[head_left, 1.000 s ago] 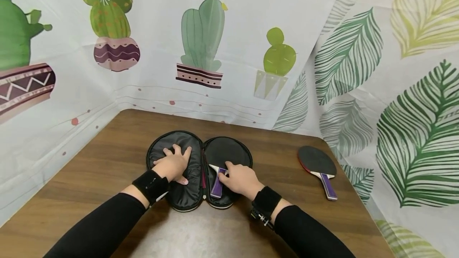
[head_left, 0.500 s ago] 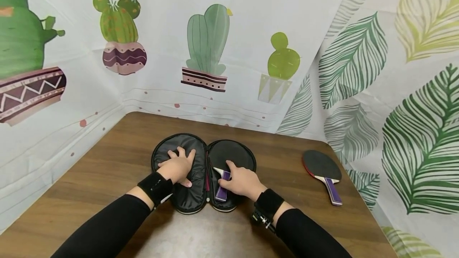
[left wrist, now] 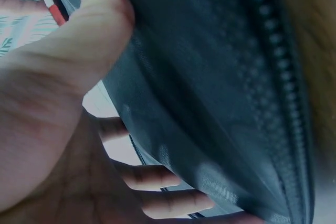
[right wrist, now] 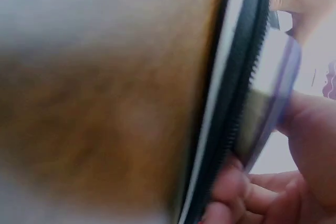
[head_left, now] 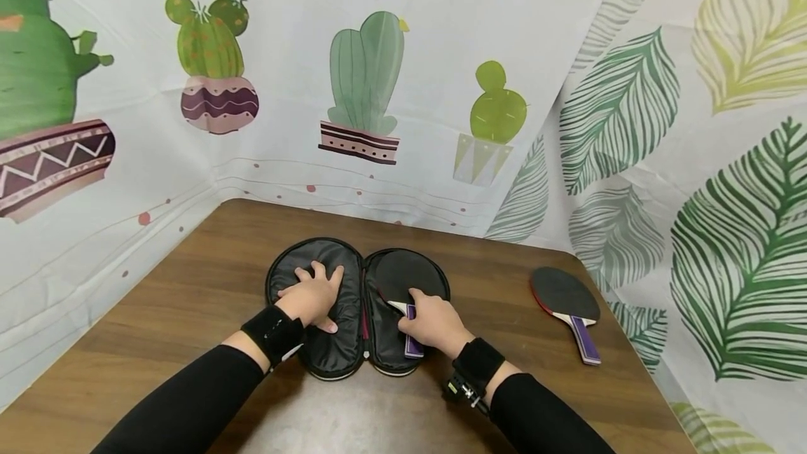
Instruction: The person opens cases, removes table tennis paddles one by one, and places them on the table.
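A black zippered paddle case (head_left: 318, 363) lies spread open on the table. My left hand (head_left: 310, 298) rests with spread fingers on its left half; in the left wrist view the thumb and fingertips touch the black lining (left wrist: 184, 77). Inside the right half lies a table tennis paddle (head_left: 406, 275) with a black face and a purple and white handle. My right hand (head_left: 435, 322) grips that handle (right wrist: 268, 93), thumb on the near side and fingers around the far side. The hand hides part of the handle.
A second table tennis paddle (head_left: 565, 294), black-faced with a red edge and purple handle, lies at the right of the wooden table (head_left: 492, 279). A white cloth (head_left: 277, 54) printed with cacti and leaves hangs behind and beside the table.
My right hand has shifted the paddle to the right within the right half of the case. The left hand stays on the left half. The view has shifted slightly.
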Available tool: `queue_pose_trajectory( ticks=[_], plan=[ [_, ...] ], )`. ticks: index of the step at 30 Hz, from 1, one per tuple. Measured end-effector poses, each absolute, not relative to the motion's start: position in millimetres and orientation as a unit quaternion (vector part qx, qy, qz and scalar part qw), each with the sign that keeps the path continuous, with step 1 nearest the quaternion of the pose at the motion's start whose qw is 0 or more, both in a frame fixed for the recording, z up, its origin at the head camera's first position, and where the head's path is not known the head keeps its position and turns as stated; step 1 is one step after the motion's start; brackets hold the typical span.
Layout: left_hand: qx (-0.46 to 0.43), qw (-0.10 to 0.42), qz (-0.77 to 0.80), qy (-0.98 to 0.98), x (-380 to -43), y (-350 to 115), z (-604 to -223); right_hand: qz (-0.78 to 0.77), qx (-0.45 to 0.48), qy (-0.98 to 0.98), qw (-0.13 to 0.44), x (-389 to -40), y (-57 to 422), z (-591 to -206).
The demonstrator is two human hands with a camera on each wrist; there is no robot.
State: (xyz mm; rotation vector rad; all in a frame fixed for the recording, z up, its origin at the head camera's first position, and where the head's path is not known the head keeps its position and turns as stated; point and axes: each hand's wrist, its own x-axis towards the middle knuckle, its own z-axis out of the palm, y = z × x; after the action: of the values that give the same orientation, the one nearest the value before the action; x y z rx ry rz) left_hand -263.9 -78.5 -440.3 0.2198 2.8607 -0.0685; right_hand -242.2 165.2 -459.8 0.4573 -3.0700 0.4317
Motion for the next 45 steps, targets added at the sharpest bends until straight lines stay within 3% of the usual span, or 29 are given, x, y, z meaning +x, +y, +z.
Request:
queue_pose_trajectory(
  ticks=[6, 15, 20, 23, 34, 45],
  plan=[
    [0.074, 0.129, -0.035, 0.988, -266.2, -75.9, -438.5, 0.142, 0.152, -0.977, 0.057, -241.4, 189.0, -455.1],
    [0.080, 0.123, -0.034, 0.989, -263.0, -78.5, -442.3, 0.229, 0.191, -0.952, 0.075, -237.2, 231.4, -444.7],
    [0.082, 0.106, -0.034, 0.990, -266.6, -78.3, -435.1, 0.182, 0.169, -0.958, 0.143, -245.5, 252.1, -435.7],
    [0.088, 0.094, -0.038, 0.991, -264.0, -78.2, -437.5, 0.158, 0.136, -0.965, 0.157, -249.9, 265.5, -440.5],
    [0.090, 0.087, -0.023, 0.992, -252.3, -76.8, -451.0, 0.118, 0.059, -0.987, 0.093, -258.2, 312.7, -476.7],
    [0.086, 0.096, -0.031, 0.991, -256.1, -76.7, -449.1, 0.092, 0.045, -0.993, 0.050, -257.7, 318.2, -479.0]
  ],
)
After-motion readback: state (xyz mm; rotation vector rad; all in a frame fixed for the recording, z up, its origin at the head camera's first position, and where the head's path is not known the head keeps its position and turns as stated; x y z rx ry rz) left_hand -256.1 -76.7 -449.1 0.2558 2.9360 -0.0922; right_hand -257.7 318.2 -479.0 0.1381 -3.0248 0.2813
